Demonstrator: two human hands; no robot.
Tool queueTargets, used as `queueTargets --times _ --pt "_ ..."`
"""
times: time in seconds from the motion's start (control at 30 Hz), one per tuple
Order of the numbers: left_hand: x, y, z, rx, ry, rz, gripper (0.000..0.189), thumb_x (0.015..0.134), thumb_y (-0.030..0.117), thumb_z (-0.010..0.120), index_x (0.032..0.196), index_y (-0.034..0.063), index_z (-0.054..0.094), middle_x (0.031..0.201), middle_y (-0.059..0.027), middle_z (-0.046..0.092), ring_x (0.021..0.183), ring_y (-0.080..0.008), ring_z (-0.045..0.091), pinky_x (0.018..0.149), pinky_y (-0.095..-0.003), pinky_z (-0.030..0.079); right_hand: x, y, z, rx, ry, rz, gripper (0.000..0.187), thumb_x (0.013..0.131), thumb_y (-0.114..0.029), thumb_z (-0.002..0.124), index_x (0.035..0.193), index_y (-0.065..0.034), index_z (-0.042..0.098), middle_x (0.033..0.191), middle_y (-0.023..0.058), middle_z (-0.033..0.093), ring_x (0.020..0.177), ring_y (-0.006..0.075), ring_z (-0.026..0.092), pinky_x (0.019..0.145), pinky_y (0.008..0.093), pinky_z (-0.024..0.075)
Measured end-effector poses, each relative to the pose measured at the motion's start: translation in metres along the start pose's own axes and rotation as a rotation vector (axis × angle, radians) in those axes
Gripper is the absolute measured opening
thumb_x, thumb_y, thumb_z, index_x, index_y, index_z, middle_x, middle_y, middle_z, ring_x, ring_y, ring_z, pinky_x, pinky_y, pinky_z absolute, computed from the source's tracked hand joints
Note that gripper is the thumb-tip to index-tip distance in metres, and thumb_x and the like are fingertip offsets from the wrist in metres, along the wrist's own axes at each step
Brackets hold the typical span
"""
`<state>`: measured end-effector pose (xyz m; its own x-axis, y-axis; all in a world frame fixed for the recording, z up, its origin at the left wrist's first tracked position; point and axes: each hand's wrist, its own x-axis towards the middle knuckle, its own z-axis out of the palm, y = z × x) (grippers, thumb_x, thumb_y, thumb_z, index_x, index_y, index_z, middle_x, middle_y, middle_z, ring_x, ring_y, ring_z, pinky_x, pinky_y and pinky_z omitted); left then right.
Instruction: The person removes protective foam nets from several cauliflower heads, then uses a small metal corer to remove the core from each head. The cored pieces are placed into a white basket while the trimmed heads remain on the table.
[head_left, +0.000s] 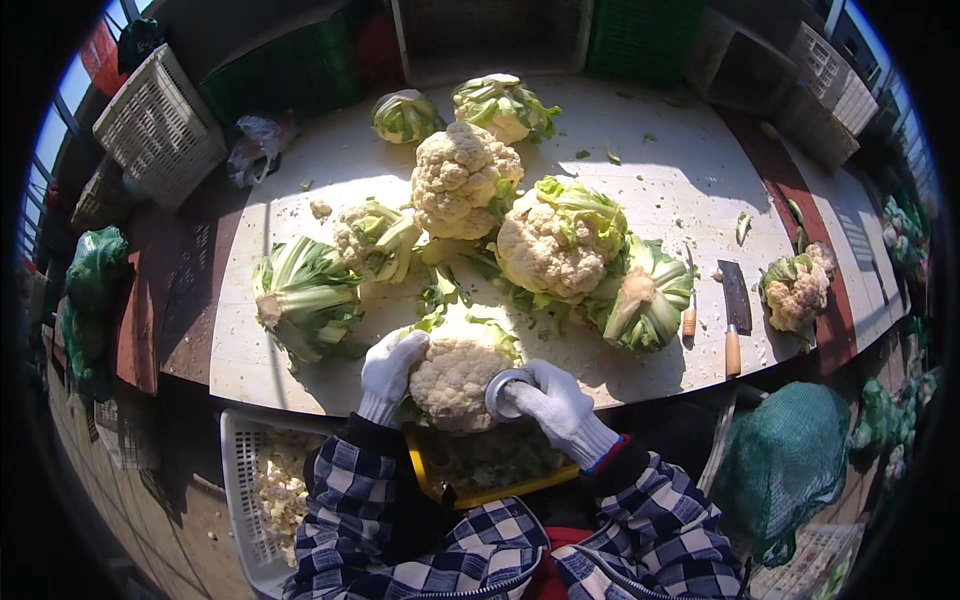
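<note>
A large cauliflower head (459, 375) lies at the table's near edge. My left hand (394, 370), in a white knit glove, rests against its left side with the thumb on the curds. In a matching glove, my right hand (556, 405) grips a round metal ring-shaped tool (504, 394) against the head's right side. Beyond them, several cauliflowers stand on the table, among them a bare-topped one (461, 180), one with pale leaves (562, 240) and leafy ones lying stem towards me (307, 292).
On the white table (675, 172) lie a cleaver (734, 300) and a narrow wooden-handled knife (689, 319) at right, near a discoloured cauliflower (796, 289). Below are a yellow-rimmed container (517, 492), a white basket of florets (238, 480) and a green mesh sack (787, 450).
</note>
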<state>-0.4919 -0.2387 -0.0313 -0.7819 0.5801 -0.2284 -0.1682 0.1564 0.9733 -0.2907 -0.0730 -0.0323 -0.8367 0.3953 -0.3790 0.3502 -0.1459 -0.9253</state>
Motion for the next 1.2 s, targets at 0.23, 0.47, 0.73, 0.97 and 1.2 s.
queueTargets --times 0.23,0.47,0.73,0.97,1.2 --pt "0.013 0.028 -0.024 0.247 0.125 0.121 0.041 0.085 0.032 0.073 0.109 -0.0012 0.071 0.083 -0.0032 0.071 0.072 -0.0073 0.061 0.069 -0.0237 0.050 0.014 -0.004 0.040 0.178 -0.012 -0.042 0.030 0.091 -0.020 0.066 0.109 0.0034 0.063 0.096 0.0080 0.067 0.087 0.0122 0.063 0.078 0.0273 0.0520" --pt "0.025 0.020 -0.010 0.159 0.053 0.104 0.037 0.086 0.033 0.072 0.103 -0.0005 0.071 0.078 -0.0007 0.068 0.069 -0.0060 0.058 0.066 -0.0231 0.048 0.005 -0.049 0.028 -0.161 0.202 -0.169 0.036 0.089 -0.031 0.069 0.107 -0.0005 0.066 0.089 0.0145 0.072 0.080 0.0211 0.070 0.073 0.0347 0.0549" --pt "0.024 0.032 0.003 0.291 0.050 0.095 0.023 0.089 0.024 0.070 0.089 0.0012 0.069 0.068 0.0018 0.061 0.061 -0.0057 0.051 0.058 -0.0217 0.042 0.010 -0.028 0.002 -0.024 0.141 -0.083 0.035 0.090 -0.032 0.069 0.100 0.0006 0.065 0.085 0.0061 0.067 0.076 0.0118 0.060 0.071 0.0299 0.0491" --pt "0.031 0.021 -0.001 0.226 0.052 0.070 0.025 0.089 0.027 0.072 0.085 0.0023 0.067 0.067 0.0004 0.063 0.058 -0.0057 0.052 0.054 -0.0227 0.042 0.010 -0.036 0.008 -0.333 0.263 -0.360 0.035 0.090 -0.034 0.069 0.100 -0.0003 0.065 0.083 0.0093 0.068 0.072 0.0167 0.065 0.067 0.0349 0.0505" --pt "0.033 0.008 0.007 0.024 0.056 0.069 0.022 0.088 0.022 0.073 0.088 0.0009 0.068 0.068 0.0010 0.062 0.054 -0.0049 0.050 0.050 -0.0220 0.039 0.016 -0.038 -0.015 0.214 0.121 0.007 0.022 0.092 -0.016 0.064 0.103 0.0027 0.064 0.090 0.0070 0.067 0.079 0.0127 0.063 0.075 0.0285 0.0522"
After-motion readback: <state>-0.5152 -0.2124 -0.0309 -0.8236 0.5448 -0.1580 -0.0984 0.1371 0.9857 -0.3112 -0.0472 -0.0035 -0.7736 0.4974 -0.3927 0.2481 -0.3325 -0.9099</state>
